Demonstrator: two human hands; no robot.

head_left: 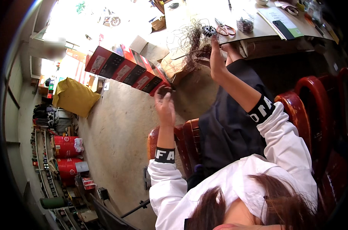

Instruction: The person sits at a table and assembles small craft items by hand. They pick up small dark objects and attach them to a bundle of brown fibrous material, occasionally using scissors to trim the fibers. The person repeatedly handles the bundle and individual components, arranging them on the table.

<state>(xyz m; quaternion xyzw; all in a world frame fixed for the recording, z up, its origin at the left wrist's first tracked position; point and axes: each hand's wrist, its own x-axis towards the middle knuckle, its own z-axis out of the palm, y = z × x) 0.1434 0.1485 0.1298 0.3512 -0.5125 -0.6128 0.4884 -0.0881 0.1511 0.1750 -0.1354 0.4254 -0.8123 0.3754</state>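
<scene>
At the table's near edge my right hand (216, 43) is closed at the fingertips on a small black slotted disc (209, 31), like a motor core, with pale gaps around its rim. Just left of it lies a tangle of thin dark wire (195, 40), and to its right a pair of scissors (225, 30) with reddish-brown handles. My left hand (164, 96) is at the near end of a row of red and black cardboard boxes (122, 71). Its fingers are bent against the last box; what they hold, if anything, is hidden.
On the white table (249, 40) are a clear jar of small parts (245, 25), a black phone (282, 29) and papers (268, 17). Red wooden chairs (296, 115) stand around me. A yellow sack (74, 97) and red drums (67, 147) are at the left.
</scene>
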